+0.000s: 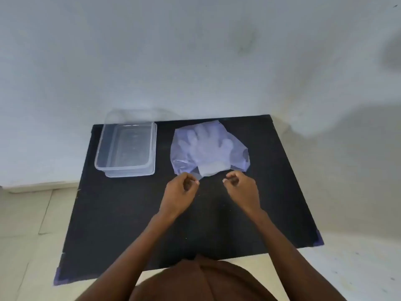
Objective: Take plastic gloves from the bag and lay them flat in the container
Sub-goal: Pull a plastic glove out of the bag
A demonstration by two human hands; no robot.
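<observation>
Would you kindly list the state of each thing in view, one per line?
container: open, empty, upright on the mat.
bag: lying flat, gloves inside.
gloves: in the bag, cuffs poking out of the near edge.
left hand: pinching the bag's near edge.
right hand: curled, grip unclear.

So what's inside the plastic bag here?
Through the translucent bag, clear plastic gloves show, fingers pointing toward the wall, cuffs poking out near the hands. How many are stacked can't be told.
</observation>
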